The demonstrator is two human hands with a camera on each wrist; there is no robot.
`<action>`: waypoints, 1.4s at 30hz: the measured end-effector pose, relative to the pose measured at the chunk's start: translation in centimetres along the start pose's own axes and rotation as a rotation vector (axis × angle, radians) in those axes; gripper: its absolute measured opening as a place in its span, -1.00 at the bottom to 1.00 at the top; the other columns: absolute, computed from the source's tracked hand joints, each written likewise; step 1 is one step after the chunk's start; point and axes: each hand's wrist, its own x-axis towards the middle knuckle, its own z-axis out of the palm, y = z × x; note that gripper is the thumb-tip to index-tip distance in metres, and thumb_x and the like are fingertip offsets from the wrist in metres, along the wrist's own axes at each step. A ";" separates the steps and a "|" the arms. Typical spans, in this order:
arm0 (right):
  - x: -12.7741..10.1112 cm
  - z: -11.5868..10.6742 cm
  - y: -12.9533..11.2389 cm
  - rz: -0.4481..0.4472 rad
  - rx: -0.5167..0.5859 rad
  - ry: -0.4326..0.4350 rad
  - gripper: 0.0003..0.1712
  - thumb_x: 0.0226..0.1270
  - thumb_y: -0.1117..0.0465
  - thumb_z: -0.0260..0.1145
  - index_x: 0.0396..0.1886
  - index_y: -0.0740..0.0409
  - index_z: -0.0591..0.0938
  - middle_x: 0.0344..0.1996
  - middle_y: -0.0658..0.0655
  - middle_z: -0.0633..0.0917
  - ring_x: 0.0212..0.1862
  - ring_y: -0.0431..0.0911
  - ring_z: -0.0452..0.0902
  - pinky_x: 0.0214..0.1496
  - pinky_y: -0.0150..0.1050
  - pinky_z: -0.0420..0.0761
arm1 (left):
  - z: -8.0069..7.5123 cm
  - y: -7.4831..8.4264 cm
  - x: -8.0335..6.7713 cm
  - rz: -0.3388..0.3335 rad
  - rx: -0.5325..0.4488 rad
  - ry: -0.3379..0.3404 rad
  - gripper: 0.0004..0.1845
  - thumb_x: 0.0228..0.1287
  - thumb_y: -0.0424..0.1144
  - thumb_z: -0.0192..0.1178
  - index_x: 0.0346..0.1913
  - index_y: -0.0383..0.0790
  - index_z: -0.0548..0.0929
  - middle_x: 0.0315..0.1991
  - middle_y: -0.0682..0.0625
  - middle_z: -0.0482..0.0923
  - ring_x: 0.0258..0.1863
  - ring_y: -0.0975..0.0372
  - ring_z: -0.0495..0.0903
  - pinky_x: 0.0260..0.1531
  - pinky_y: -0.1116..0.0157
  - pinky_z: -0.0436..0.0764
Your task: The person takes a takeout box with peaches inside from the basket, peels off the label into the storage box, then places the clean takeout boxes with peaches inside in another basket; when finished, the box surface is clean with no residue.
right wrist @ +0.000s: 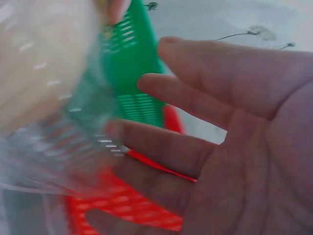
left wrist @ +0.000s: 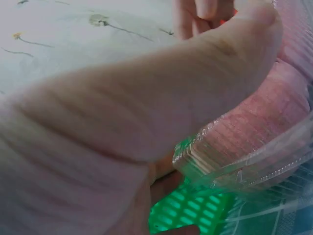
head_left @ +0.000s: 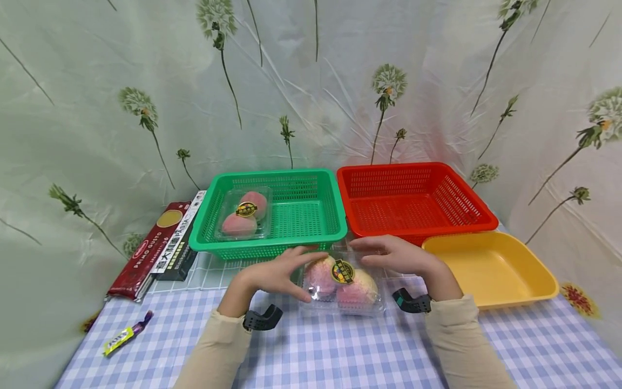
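Just below the frame's centre we see a clear box (head_left: 342, 285) with 2 pink-and-yellow buns (head_left: 358, 290). At its left edge the left hand (head_left: 281, 273) spreads wide; at its upper right the right hand (head_left: 399, 255) parts straight fingers. Whether either touches, we cannot tell.

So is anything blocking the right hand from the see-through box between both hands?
Nothing visible does: the right hand is close to the see-through box, and no other thing stands between them.

Red packet (head_left: 149, 249) reads "PRIMO GUSTO"; black-and-white box (head_left: 182, 249) reads "意大利面 PASTA" and "Blackpepper"
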 end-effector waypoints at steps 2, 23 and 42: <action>-0.3 -0.3 -0.6 -0.030 -0.042 0.030 -0.52 0.46 0.17 0.25 0.32 0.15 0.55 0.26 0.24 0.62 0.27 0.14 0.55 0.29 0.14 0.53 | 0.2 0.0 0.1 -0.028 0.022 0.017 0.03 0.09 0.04 0.49 0.57 0.12 0.15 0.57 -0.12 0.02 0.52 -0.10 0.03 0.33 -0.23 0.28; 2.0 2.4 -0.9 -0.083 -0.083 0.070 -0.71 0.36 0.25 0.34 0.05 0.03 0.73 -0.29 -0.01 0.60 -0.28 -0.16 0.43 -0.25 -0.35 0.51 | 1.3 -1.4 1.1 -0.064 -0.147 -0.018 0.13 0.05 0.06 0.51 0.57 0.37 -0.04 0.53 -0.12 -0.03 0.51 -0.04 0.03 0.32 -0.22 0.31; 2.1 2.8 -1.4 -0.065 -0.102 0.083 -0.80 0.33 0.27 0.37 -0.09 -0.02 0.72 -0.27 0.04 0.58 -0.33 -0.16 0.44 -0.27 -0.36 0.50 | 1.2 -1.3 1.2 -0.070 -0.163 -0.014 0.13 0.05 0.07 0.51 0.59 0.29 -0.02 0.52 -0.12 0.00 0.50 -0.05 0.06 0.31 -0.23 0.32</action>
